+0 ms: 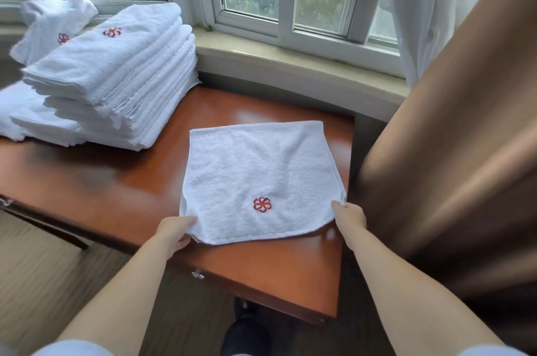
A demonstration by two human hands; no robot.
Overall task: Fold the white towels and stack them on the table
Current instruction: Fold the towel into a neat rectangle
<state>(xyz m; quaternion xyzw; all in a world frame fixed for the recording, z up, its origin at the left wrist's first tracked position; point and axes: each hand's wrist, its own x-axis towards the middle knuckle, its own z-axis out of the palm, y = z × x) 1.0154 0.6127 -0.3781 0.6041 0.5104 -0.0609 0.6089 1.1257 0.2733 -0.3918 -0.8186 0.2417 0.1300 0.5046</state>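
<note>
Two hands, left hand (175, 229) and right hand (350, 214), fingers pinching near corners of white towel (258, 169)

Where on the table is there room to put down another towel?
Bare table lies between the tall stack of folded towels and the towel that the left hand and right hand grip. A thinner strip runs along the near edge. The far left corner is crowded with towels.

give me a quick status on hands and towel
Left hand and right hand pinch near corners of white terry towel with red flower logo. Flat on orange-brown wooden table. Nothing obstructing.
</note>
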